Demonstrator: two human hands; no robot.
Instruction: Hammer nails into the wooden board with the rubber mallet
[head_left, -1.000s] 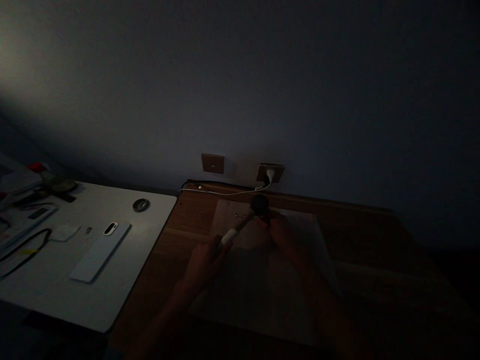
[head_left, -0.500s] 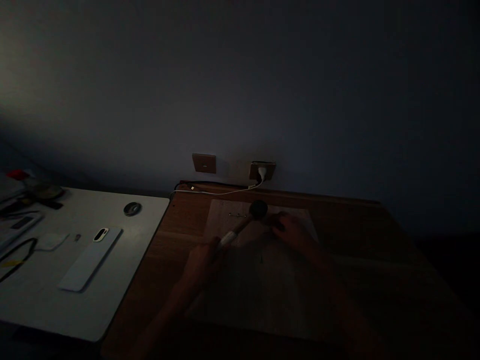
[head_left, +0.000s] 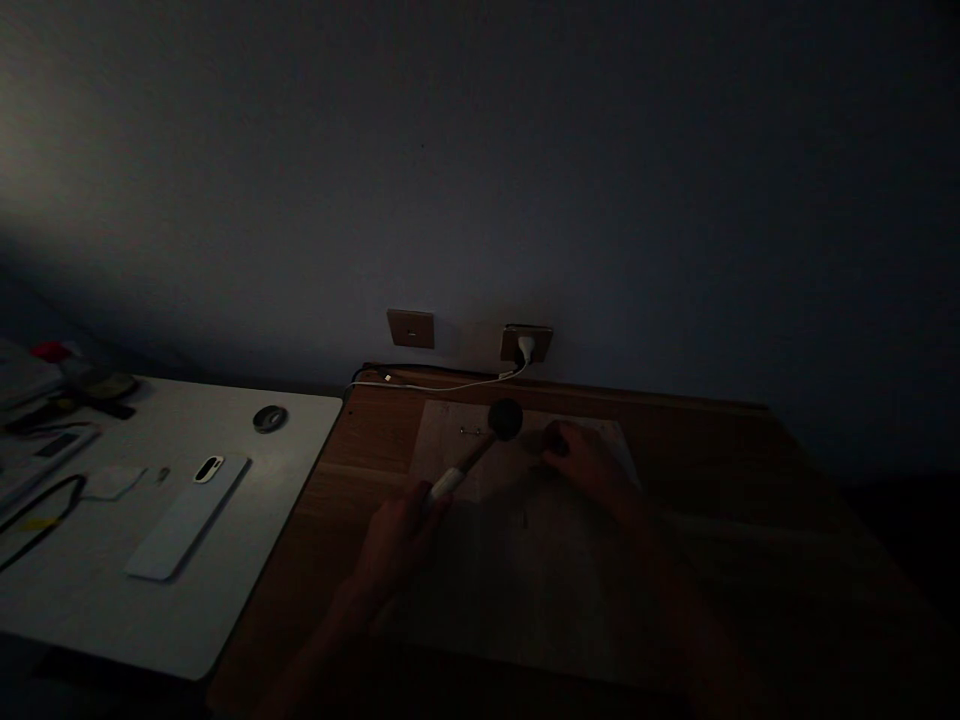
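Observation:
My left hand (head_left: 396, 535) is wrapped round the pale grip of a mallet (head_left: 505, 420) with a dark round head. The mallet points up and to the right, its head over the far part of a thin pale board (head_left: 442, 570). Just left of the head, small shiny nail-like pieces (head_left: 470, 431) show on the board. Beyond the mallet head, my right hand (head_left: 581, 458) is closed in a pinch low over the board's far right part. What its fingertips hold, if anything, is lost in the dark. A small thin dark piece (head_left: 525, 518) is on the board between my hands.
The board lies on a brown wooden table (head_left: 322, 500) against the wall. A plug with a white cable (head_left: 526, 348) sits in the wall socket. On the white table (head_left: 225, 560) at left are a phone (head_left: 187, 518), a tape roll (head_left: 270, 418), cables and tools. The light is dim.
The mallet head has shifted slightly left, away from my right hand, and covers part of the row of small pieces. My right hand stays pinched in nearly the same place.

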